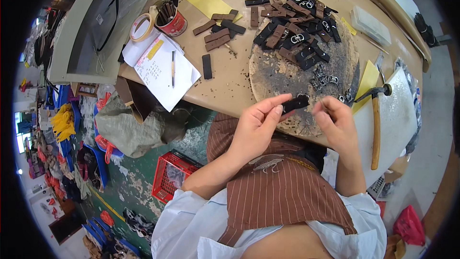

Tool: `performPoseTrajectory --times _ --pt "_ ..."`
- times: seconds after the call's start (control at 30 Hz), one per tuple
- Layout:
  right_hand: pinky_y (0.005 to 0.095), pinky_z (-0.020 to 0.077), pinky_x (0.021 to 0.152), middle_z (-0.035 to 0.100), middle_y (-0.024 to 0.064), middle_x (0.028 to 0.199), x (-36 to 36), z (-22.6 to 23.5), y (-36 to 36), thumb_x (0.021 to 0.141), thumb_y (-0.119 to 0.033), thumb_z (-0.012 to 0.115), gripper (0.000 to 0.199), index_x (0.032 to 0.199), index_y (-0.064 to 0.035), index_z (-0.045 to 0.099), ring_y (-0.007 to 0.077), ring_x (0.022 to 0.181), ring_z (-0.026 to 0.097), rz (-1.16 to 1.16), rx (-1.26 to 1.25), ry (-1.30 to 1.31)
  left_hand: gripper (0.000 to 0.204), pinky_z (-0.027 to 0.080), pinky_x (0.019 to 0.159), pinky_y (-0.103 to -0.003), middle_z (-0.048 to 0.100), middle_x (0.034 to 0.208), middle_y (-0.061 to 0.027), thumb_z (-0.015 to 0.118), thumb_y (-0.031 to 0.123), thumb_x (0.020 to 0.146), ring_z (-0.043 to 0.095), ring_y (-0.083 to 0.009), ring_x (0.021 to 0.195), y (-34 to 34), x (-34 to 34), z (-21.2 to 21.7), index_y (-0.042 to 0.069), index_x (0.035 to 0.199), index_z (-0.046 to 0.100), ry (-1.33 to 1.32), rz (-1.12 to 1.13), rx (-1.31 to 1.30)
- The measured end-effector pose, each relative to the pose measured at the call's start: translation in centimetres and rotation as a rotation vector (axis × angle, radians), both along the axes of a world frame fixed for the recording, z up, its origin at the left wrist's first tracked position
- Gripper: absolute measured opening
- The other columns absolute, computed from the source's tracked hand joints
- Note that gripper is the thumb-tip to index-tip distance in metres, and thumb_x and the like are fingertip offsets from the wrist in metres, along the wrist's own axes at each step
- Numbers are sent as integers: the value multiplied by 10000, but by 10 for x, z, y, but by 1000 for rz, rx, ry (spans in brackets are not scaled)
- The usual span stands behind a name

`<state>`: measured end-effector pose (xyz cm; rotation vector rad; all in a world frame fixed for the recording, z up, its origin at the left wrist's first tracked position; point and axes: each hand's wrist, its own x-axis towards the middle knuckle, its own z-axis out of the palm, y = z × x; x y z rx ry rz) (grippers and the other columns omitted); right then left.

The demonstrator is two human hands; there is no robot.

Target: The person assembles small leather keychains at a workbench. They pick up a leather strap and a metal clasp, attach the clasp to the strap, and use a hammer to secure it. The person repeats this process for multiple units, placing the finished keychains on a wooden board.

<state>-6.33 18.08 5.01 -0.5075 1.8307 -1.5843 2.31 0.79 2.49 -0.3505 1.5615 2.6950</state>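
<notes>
My left hand (pixel 260 123) pinches a short black strap (pixel 296 103) between thumb and fingers, above the near edge of a round wooden block (pixel 268 74). Close to the strap's right end is my right hand (pixel 337 122), its fingers curled in toward the thumb and a little blurred. Whether it grips something small, I cannot make out. On the block lies a heap of black and brown straps (pixel 299 29), some with silver metal rings. Several loose metal buckles (pixel 323 77) sit together on the block, just beyond my hands.
A hammer (pixel 376 129) lies on a white board (pixel 395 124) at the right. Left on the table are an open notebook (pixel 160 69) with a pen, a tape roll (pixel 142 27) and a red can (pixel 175 25). A red crate (pixel 170 172) stands on the floor.
</notes>
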Motion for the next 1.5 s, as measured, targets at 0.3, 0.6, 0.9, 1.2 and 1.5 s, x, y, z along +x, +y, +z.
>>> performPoseTrajectory --times 0.3,0.6,0.9,1.2,1.5 --pt "214 322 494 490 -41 626 4 -16 -13 836 -130 588 166 736 -5 546 20 586 379 16 35 25 278 459 871 -258 576 1100 -114 424 69 932 562 -143 993 -3 4 -1 -53 1165 513 -95 -111 -47" --pt "258 305 442 377 33 503 7 -6 -13 803 -90 581 200 655 8 490 48 504 341 15 139 270 258 491 802 -246 626 989 -103 532 28 872 607 -136 903 -12 -3 -5 -45 1118 552 -185 -277 -22" --pt "258 369 522 451 44 578 10 -37 -5 806 -90 601 94 829 0 590 72 564 407 -141 160 196 242 486 729 -216 647 930 -87 563 38 857 610 -94 824 -6 -18 -14 -39 1086 574 -114 -178 -413" --pt "314 473 666 526 99 877 -1 -39 -8 667 47 651 332 986 -40 617 223 725 590 -220 426 737 402 439 867 -291 567 1147 -132 580 125 864 550 -207 1062 -28 -78 0 -39 1215 472 259 273 -1146" --pt "246 473 575 559 67 883 9 -31 -15 675 11 691 212 878 -44 660 163 690 585 -57 26 796 307 516 793 -250 611 1044 -112 539 100 885 614 -180 950 -9 -14 -15 -22 1166 516 -248 -247 202"
